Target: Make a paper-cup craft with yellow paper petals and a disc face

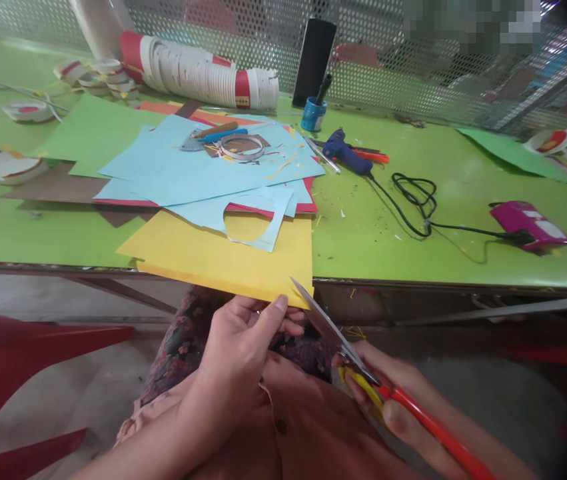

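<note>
My left hand (243,333) pinches the near edge of a yellow paper sheet (203,257), thumb on top and fingers beneath. The sheet juts past the table's front edge towards me. In my right hand (388,393) are scissors (336,333) with a red handle and a yellow one. Their blades are at the sheet's near right corner, one lying over the paper and pointing up and left. A light blue paper (258,200) with a round cut-out overlaps the yellow sheet's far part.
Blue, green and brown papers (173,163) lie stacked behind, topped by a tape ring (241,147). A blue glue gun (346,152) trails a black cable to a magenta box (532,225). Nested paper cups (198,73) lie along the mesh panel. A red stool (8,380) stands at left.
</note>
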A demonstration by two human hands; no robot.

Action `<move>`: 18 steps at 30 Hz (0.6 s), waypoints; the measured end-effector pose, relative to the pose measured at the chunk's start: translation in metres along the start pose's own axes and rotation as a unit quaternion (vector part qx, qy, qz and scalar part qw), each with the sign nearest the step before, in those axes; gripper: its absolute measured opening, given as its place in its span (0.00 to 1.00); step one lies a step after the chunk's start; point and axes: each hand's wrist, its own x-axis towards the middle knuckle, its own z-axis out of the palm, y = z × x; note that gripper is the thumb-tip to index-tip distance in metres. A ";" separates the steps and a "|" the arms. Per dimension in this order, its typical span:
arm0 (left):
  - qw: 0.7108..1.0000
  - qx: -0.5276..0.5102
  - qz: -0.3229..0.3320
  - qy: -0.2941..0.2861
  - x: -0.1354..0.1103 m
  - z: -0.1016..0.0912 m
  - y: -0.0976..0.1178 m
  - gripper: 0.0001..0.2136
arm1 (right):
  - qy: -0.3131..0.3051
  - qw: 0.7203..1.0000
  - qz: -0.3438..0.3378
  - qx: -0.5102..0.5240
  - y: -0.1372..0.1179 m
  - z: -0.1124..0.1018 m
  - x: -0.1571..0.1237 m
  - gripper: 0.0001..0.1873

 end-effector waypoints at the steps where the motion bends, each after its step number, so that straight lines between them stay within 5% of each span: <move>1: 1.000 -0.002 0.003 0.000 0.000 0.000 0.000 0.09 | 0.001 1.000 0.000 0.000 0.000 0.000 0.000 0.37; 18: 1.000 -0.020 -0.001 -0.008 0.000 -0.003 -0.003 0.09 | 0.014 0.999 -0.011 0.027 0.008 0.005 -0.001 0.36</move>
